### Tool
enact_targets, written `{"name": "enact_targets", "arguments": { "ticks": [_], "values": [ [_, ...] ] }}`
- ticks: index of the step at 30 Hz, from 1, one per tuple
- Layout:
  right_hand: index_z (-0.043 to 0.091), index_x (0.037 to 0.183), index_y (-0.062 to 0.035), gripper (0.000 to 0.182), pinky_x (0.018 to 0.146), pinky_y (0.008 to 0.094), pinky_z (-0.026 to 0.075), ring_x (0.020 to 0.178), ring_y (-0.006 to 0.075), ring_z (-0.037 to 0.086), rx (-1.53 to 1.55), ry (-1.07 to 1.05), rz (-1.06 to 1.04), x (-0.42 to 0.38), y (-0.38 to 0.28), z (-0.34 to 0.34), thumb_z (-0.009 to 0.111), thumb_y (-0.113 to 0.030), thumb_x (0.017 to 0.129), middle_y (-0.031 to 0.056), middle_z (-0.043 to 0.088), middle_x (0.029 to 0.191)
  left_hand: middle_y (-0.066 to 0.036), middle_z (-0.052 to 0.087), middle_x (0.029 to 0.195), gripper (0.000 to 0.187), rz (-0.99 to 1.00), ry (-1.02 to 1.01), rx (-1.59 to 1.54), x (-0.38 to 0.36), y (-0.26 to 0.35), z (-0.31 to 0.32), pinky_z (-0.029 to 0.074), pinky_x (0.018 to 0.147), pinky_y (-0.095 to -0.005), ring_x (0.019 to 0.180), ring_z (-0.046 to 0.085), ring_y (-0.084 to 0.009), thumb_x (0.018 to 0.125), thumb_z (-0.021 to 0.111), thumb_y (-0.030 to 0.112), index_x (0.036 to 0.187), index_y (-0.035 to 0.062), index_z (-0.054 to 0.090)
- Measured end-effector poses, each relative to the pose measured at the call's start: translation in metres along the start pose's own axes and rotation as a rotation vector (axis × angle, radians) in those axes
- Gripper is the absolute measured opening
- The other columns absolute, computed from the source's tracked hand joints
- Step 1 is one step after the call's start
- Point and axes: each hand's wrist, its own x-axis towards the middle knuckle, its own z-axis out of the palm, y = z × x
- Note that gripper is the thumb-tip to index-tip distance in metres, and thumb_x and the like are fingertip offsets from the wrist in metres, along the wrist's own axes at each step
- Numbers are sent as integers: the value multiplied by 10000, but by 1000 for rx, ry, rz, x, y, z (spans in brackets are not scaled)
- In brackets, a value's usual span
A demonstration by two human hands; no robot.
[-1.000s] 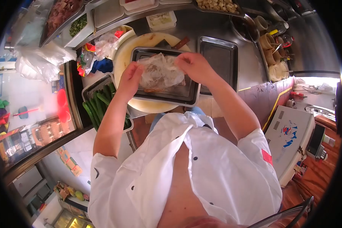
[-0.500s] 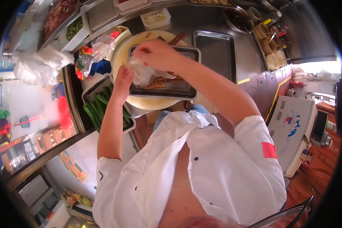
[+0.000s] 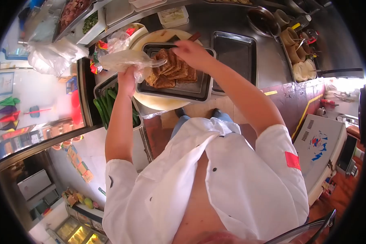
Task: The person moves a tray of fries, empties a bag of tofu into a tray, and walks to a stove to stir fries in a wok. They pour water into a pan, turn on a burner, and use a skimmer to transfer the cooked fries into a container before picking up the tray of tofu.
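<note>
My left hand (image 3: 128,82) is closed around a clear plastic bag (image 3: 124,61), which billows out to the left with its loose end trailing over the tray. Beneath it, a dark metal tray (image 3: 183,95) rests on a round pale cutting board (image 3: 163,105). Several flat brown slabs of food (image 3: 173,69) lie heaped in the tray. Over the tray's far side hovers my right hand (image 3: 191,53), its fingers curled beside the slabs; what they hold, if anything, is hidden. Behind this hand a brown handle (image 3: 194,36) shows, probably a knife's.
An empty-looking dark tray (image 3: 234,61) lies to the right. Green cucumber-like vegetables fill a metal tray (image 3: 139,118) at the left. A pan of dark sauce (image 3: 263,20) and small brown pots (image 3: 290,36) stand at the back right. A white container (image 3: 173,17) sits behind the board.
The plastic bag has moved left and up with my left hand, off the tray's middle. A heap of brown slabs now shows in the tray. My right hand has shifted right, away from the bag.
</note>
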Motion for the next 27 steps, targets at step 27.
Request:
{"name": "enact_targets", "arguments": {
  "ticks": [27],
  "values": [
    [641,1089,20,254,697,263,505,772,118,607,384,118,530,-242,198,-133,617,-192,952,59,658,921,-124,606,1166,398,155,89,193,-19,116,66,564,871,-392,1032,617,-240,850,456,-37,1239,-30,540]
  ]
}}
